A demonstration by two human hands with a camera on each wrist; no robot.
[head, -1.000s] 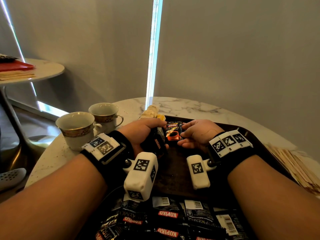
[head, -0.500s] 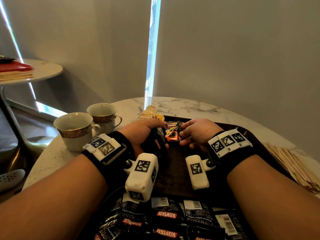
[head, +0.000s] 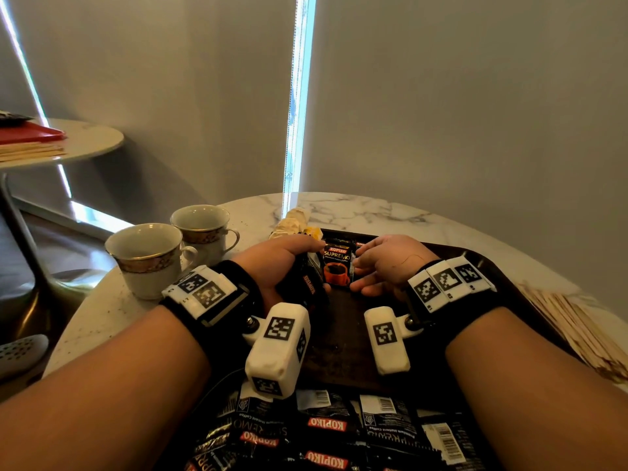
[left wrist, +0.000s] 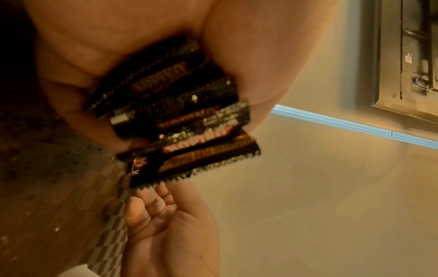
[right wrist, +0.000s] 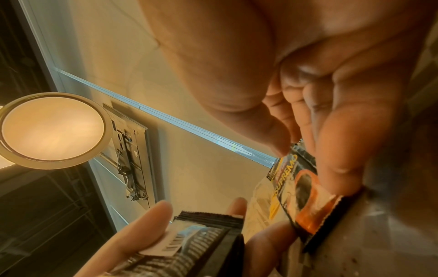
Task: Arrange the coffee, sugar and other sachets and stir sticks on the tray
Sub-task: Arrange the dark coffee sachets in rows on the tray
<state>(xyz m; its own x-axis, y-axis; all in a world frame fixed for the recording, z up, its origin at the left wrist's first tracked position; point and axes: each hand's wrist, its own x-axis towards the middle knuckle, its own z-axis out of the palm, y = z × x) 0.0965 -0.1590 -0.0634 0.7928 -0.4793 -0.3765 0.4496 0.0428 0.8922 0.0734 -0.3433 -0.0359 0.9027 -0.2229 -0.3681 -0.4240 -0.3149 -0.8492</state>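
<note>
Where head view hides it, left hand point(left wrist: 132, 61) clasps fanned sachet stack point(left wrist: 175, 112), right hand point(right wrist: 320, 97) pinches one sachet point(right wrist: 305, 195)

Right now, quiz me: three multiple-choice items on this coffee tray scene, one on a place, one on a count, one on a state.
1. Where do the stir sticks lie?
A. On the table right of the tray
B. Inside a cup
C. In the left hand

2. How many cups stand on the table?
A. One
B. Two
C. Four

3. What is the left hand doing?
A. Lying flat and empty
B. Gripping a stack of coffee sachets
C. Holding a cup

Answers:
1. A, the pale sticks sit in a pile beside the tray's right edge.
2. B, two gold-banded cups stand side by side left of the tray.
3. B, the left wrist view shows fingers and thumb closed round several sachets.
</note>
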